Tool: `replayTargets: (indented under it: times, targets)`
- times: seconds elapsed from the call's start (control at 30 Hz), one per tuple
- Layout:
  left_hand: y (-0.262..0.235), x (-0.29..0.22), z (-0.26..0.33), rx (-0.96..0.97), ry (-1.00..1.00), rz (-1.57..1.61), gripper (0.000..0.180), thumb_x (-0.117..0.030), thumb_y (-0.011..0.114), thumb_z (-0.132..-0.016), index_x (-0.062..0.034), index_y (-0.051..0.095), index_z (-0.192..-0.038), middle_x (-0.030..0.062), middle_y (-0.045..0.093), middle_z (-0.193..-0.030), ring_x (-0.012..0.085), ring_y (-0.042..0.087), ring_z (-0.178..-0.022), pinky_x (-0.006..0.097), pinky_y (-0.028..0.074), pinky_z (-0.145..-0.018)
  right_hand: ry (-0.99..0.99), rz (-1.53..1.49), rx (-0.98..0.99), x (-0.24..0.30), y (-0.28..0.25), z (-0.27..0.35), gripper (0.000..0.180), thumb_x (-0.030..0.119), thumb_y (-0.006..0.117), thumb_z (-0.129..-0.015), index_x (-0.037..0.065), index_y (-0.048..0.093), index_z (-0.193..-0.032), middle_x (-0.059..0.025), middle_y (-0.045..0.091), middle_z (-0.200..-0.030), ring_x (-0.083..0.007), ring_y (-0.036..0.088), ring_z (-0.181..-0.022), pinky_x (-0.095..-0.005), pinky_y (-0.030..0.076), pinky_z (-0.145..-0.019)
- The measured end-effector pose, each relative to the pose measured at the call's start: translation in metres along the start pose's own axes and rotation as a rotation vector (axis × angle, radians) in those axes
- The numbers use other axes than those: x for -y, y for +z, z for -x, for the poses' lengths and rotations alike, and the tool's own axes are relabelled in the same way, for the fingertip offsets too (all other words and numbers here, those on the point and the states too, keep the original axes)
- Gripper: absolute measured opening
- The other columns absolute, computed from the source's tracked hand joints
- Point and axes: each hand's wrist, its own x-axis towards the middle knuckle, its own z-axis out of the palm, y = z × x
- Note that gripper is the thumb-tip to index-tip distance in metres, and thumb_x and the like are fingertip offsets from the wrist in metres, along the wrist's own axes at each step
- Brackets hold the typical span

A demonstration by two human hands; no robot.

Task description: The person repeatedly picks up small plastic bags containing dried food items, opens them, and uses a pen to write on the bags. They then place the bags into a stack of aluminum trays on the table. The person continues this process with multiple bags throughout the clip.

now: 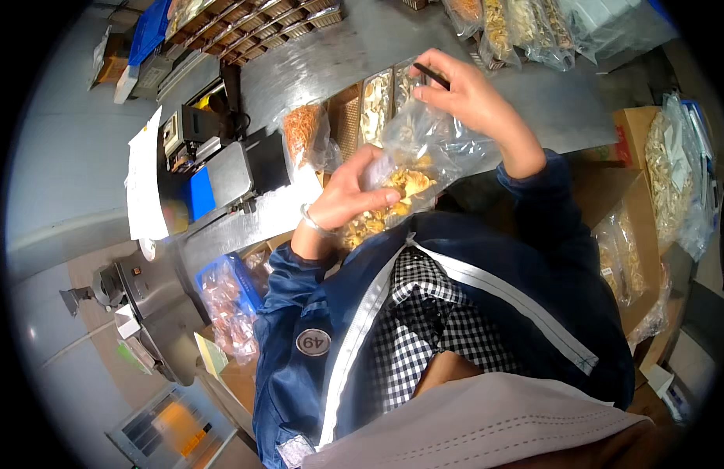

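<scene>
In front of my chest, my left hand (348, 191) grips a clear plastic bag (428, 129) holding yellow dried pieces (409, 184) that look like mushrooms. My right hand (467, 92) is beyond it, at the bag's upper part, with a slim black stick-like object (431, 75) between its fingers. The bag hides part of those fingertips. Just past the bag lies a brown compartment tray (345, 113); pale dried slices (375, 102) fill some of its compartments. To the left of the tray stands a clear bag of orange dried strands (301, 133).
A weighing scale (231, 173) sits on the left of the metal table (299, 66). Stacked brown trays (252, 27) stand at the far left, and filled bags (526, 31) at the far right. Beside me are an open cardboard box (636, 258) and a blue crate (249, 281).
</scene>
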Motion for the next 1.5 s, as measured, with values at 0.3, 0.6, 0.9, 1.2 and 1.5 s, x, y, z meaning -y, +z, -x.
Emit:
replayTargets:
  times: [0.3,0.6,0.9,1.2,1.5]
  targets:
    - [0.013,0.004,0.001,-0.078,0.291,0.05,0.072,-0.02,0.087,-0.071,-0.0063,0.046,-0.129,0.0079,0.048,-0.121,0.0177,0.055,-0.104,0.033,0.047,-0.091,0.134,-0.219,0.235,-0.037,0.044,0.028,0.013,0.004,0.059,-0.093,0.003,0.058,-0.106,-0.0059,0.065,-0.101,-0.0126,0.06,-0.097,-0.0278,0.048,-0.083]
    - [-0.016,-0.001,-0.011,-0.157,0.332,-0.071,0.054,-0.019,0.079,-0.079,-0.0038,0.052,-0.123,0.0104,0.061,-0.121,0.0227,0.058,-0.113,0.036,0.046,-0.099,0.052,-0.253,-0.151,-0.051,0.076,0.008,0.015,0.015,0.063,-0.096,0.0,0.063,-0.1,-0.0012,0.058,-0.094,-0.0105,0.056,-0.088,-0.0251,0.047,-0.077]
    - [-0.088,-0.016,-0.038,-0.569,0.289,0.021,0.033,-0.026,0.072,-0.086,-0.0004,0.062,-0.104,0.0115,0.069,-0.103,0.0114,0.059,-0.085,0.026,0.047,-0.079,-0.494,0.226,-0.344,0.0,0.055,-0.026,0.013,0.009,0.071,-0.087,0.002,0.071,-0.098,-0.0076,0.068,-0.091,-0.0211,0.067,-0.083,-0.0302,0.052,-0.072]
    - [-0.078,-0.045,-0.16,-0.971,0.556,0.193,0.034,-0.031,0.073,-0.09,0.001,0.063,-0.084,0.0066,0.066,-0.081,0.0095,0.056,-0.072,0.023,0.045,-0.066,-0.503,0.309,-0.745,-0.005,0.053,-0.125,0.019,0.018,0.064,-0.093,0.0,0.067,-0.098,-0.0169,0.065,-0.086,-0.0378,0.065,-0.081,-0.0389,0.05,-0.067]
    - [-0.086,-0.031,-0.155,-0.847,0.287,-0.51,0.05,-0.046,0.063,-0.092,0.0021,0.075,-0.094,0.0151,0.073,-0.078,0.0175,0.068,-0.069,0.032,0.052,-0.066,-0.338,0.438,-0.621,-0.041,0.054,-0.112,0.029,0.03,0.068,-0.088,0.003,0.066,-0.099,-0.0146,0.062,-0.089,-0.0374,0.065,-0.079,-0.0467,0.053,-0.068]
